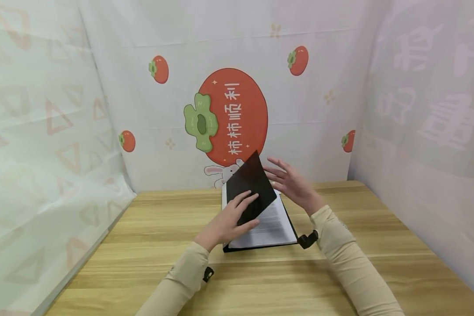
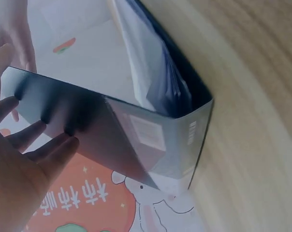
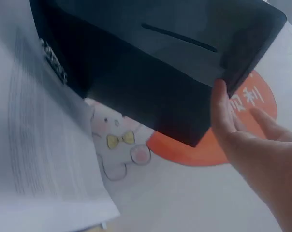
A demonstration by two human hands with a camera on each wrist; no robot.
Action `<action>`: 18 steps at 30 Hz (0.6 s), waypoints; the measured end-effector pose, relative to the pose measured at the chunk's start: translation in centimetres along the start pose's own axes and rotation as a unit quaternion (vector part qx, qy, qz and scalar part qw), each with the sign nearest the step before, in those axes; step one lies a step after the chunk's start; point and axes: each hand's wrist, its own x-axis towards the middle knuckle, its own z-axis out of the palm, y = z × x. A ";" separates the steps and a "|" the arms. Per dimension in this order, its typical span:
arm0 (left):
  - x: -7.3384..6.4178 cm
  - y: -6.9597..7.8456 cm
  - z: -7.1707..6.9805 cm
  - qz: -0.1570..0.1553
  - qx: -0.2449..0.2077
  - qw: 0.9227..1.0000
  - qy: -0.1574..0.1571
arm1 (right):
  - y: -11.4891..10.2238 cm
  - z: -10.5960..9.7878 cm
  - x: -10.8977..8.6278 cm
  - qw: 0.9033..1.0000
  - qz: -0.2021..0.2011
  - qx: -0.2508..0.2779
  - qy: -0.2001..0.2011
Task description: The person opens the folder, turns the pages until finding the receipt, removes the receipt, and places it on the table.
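A black binder (image 1: 253,177) lies on the table with its cover raised and tilted. Printed white sheets (image 1: 272,226) fill its inside, and a metal clip (image 3: 54,60) shows along the hinge in the right wrist view. My left hand (image 1: 231,221) has its fingers extended, with the fingertips against the cover's outer face. At the cover's free edge, my right hand (image 1: 294,184) is spread, its thumb touching or very near the inner face. A pale label (image 2: 148,131) is visible on the outside in the left wrist view.
The wooden table (image 1: 162,245) runs back to a white cloth (image 1: 320,109) printed with persimmons and a rabbit. Pale sheets hang on the left (image 1: 43,153) and right (image 1: 426,131) sides. A black wrist device (image 1: 309,239) sits close to the binder's front right corner.
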 end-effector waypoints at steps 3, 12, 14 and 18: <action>0.1 0.2 -0.9 0.014 0.001 1.000 0.022 | 0.3 1.1 0.2 0.998 -0.022 0.055 -0.015; 0.3 0.9 -4.0 0.111 0.022 0.988 0.107 | 0.8 4.3 0.4 0.994 -0.040 0.059 -0.079; 0.4 0.9 -4.5 0.133 0.036 0.982 0.130 | 1.1 4.7 0.5 0.995 -0.040 0.042 -0.086; 0.4 0.9 -5.1 0.158 0.052 0.974 0.155 | 1.5 5.3 0.6 0.994 -0.043 0.015 -0.099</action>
